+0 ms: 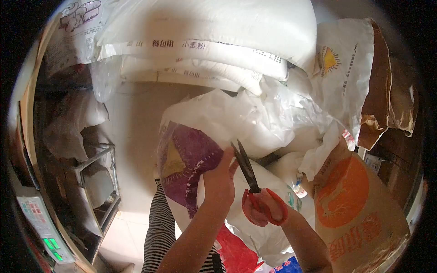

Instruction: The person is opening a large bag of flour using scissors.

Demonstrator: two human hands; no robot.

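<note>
My right hand [261,213] holds a pair of scissors [248,170] by the red handles, its fingers through the loops. The dark blades are slightly apart and point up and away from me, tips close to my left fingers. My left hand [220,177] grips a clear-and-white plastic bag [200,107] at its near side; part of its fingers is hidden against the bag. A purple printed panel [191,150] with a yellow patch shows on that bag, left of my hand. White powder marks lie along the purple panel.
Large white flour sacks [205,22] are stacked ahead. On the right stand a brown paper sack [346,209] with an orange circle and a white sack [341,68] with a sun print. A metal rack [98,182] is at left. Red plastic [234,248] lies below my hands.
</note>
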